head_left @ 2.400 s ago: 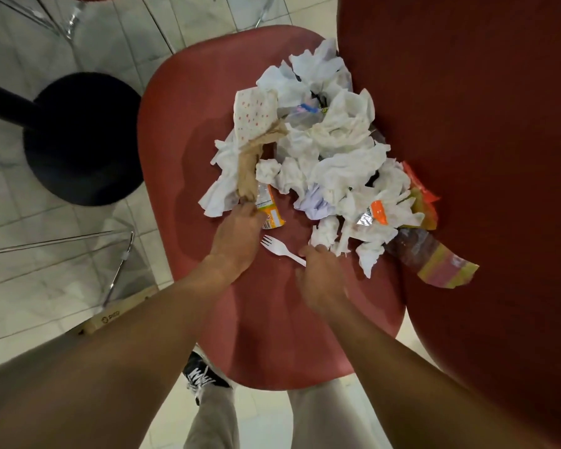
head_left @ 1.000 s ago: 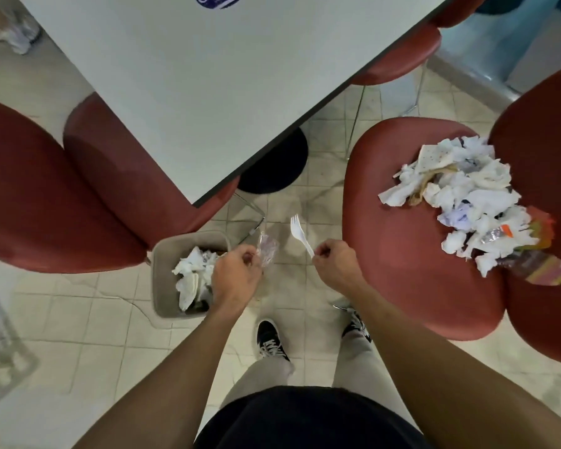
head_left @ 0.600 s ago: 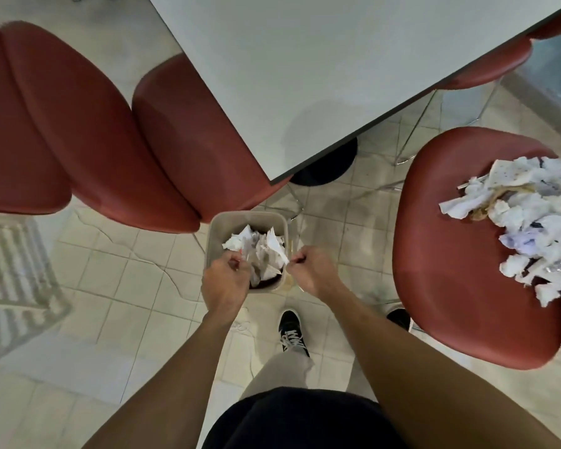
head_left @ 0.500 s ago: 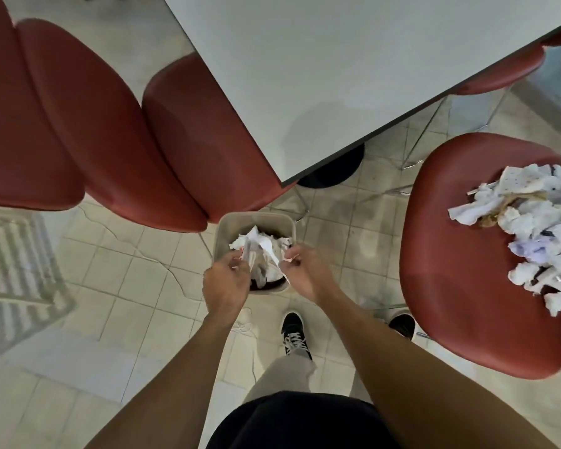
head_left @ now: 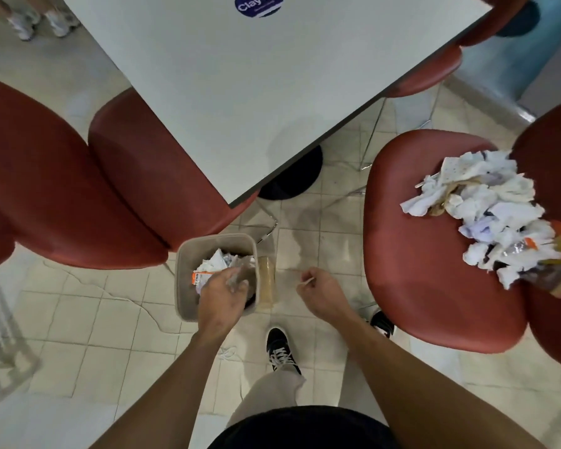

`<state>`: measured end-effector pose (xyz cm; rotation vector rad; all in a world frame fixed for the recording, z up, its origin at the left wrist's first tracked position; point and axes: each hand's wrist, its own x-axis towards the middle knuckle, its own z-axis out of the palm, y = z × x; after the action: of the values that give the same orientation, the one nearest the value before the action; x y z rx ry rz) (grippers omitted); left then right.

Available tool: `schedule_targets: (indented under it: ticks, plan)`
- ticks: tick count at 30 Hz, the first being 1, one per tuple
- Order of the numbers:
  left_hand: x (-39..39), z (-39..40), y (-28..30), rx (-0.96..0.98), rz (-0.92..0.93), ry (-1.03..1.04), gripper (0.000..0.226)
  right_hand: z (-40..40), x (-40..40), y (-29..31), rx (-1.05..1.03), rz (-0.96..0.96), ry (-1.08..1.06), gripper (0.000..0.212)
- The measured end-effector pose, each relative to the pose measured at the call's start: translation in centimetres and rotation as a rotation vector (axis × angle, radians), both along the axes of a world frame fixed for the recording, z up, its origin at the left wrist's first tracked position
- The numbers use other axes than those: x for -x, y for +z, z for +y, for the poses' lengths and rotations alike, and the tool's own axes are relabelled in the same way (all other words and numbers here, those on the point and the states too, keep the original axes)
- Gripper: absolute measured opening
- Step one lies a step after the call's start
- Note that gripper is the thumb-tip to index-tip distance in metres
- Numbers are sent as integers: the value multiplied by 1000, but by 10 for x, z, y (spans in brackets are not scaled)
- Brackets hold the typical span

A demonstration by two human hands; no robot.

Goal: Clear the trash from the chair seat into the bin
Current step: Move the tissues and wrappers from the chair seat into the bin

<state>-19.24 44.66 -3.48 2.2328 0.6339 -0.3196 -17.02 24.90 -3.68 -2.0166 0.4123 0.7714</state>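
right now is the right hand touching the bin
Apart. The head view shows bare floor tile between the right hand and the bin; it is off to the bin's side.

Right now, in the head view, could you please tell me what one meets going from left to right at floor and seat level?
Red chair under the table → bin → left hand → right hand → trash pile on the chair seat.

The left hand (head_left: 222, 294) hangs over the bin (head_left: 188, 270), while trash (head_left: 486, 215) covers the red chair seat (head_left: 412, 254).
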Motion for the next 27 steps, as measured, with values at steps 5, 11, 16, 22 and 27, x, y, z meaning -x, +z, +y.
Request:
schedule_targets:
  ticks: [5,11,16,22,27]
  plan:
    - [-27,-56,-6,6,34,-166,26,-73,3,-1,76,18,-146,10]
    - [-66,-146,-23,-15,90,-331,30,-175,8,-10,186,18,-260,24]
    - [-96,-225,-24,-39,39,-445,29,-249,0,-20,208,-7,-347,28]
    - [-148,-326,-30,-86,2,-574,30,-324,-40,-42,177,-36,-288,40]
    - [-196,-385,-68,-76,-11,-623,28,-359,-90,-65,93,-108,-245,43]
